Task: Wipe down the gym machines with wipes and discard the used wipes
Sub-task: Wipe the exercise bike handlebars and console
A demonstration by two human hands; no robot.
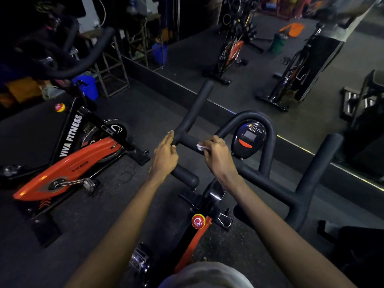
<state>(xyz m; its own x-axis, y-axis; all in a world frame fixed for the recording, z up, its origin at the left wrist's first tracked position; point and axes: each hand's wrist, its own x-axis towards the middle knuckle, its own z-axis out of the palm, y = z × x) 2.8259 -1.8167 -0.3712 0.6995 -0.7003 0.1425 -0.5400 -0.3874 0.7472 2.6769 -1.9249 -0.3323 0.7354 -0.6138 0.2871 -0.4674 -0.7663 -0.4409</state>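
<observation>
Black foam-padded handlebar is wiped.
The crumpled white wipe, pinched in the right hand, may be dragged loose by foam; left hand rests flat beside.

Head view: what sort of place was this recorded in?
Most likely a gym's cycling area: an orange exercise bike marked VIVA FITNESS, the handlebar and console of the one being wiped, and a wall mirror reflecting more bikes.
</observation>
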